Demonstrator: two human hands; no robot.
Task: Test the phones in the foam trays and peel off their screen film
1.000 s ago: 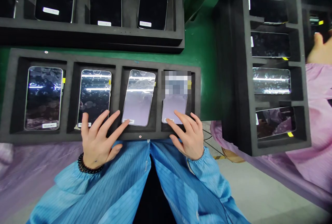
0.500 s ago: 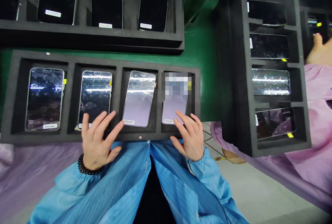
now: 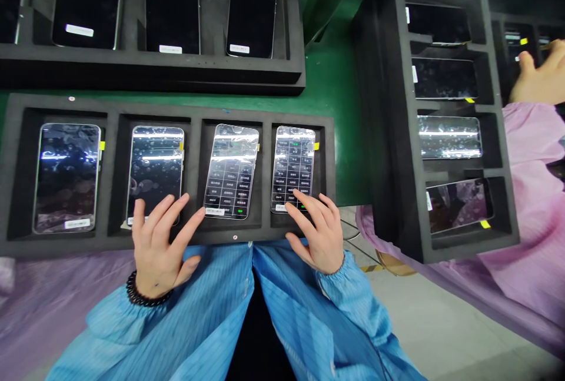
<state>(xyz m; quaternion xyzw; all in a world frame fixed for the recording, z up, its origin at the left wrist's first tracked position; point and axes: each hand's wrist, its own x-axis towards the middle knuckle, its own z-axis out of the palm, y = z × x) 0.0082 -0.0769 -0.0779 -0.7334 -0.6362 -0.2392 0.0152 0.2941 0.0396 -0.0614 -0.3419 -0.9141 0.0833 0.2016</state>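
A dark foam tray [image 3: 196, 181] in front of me holds several phones, one per compartment. My left hand [image 3: 161, 245] is open, fingers spread over the lower end of the second phone [image 3: 155, 163], its index fingertip by the lower left corner of the third phone [image 3: 231, 169]. My right hand [image 3: 318, 231] is open too, its fingertips over the lower part of the rightmost phone [image 3: 292, 163]. The third and rightmost phones show a dark grid menu with small green cells. Dark screens face up on the leftmost phone [image 3: 67, 175] and the second one.
Behind lies a larger foam tray [image 3: 176, 66] with dark phones. At the right stands a stack of foam trays [image 3: 419, 192] with phones. Another person's hand [image 3: 538, 75] and pink sleeve are at the far right, beside more phones.
The screens of the third and rightmost phones have turned from plain pale lilac to a dark grid menu. The whole view has shifted slightly; both my hands keep nearly the same pose.
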